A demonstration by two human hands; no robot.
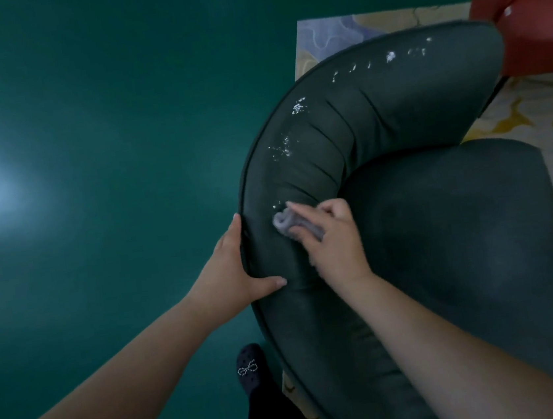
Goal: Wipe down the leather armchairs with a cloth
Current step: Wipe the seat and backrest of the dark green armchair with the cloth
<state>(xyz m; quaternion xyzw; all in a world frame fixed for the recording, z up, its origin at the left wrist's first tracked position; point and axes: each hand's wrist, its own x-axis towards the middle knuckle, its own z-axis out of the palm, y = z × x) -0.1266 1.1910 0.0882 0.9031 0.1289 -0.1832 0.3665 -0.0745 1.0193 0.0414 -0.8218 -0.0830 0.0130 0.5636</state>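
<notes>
one dark armchair (442, 225), one red chair (527, 1), one cloth (285, 223), one rug (515, 106)

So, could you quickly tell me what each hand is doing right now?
Left hand: open, braced against the armchair back's edge.
Right hand: gripping the cloth against it.
</notes>
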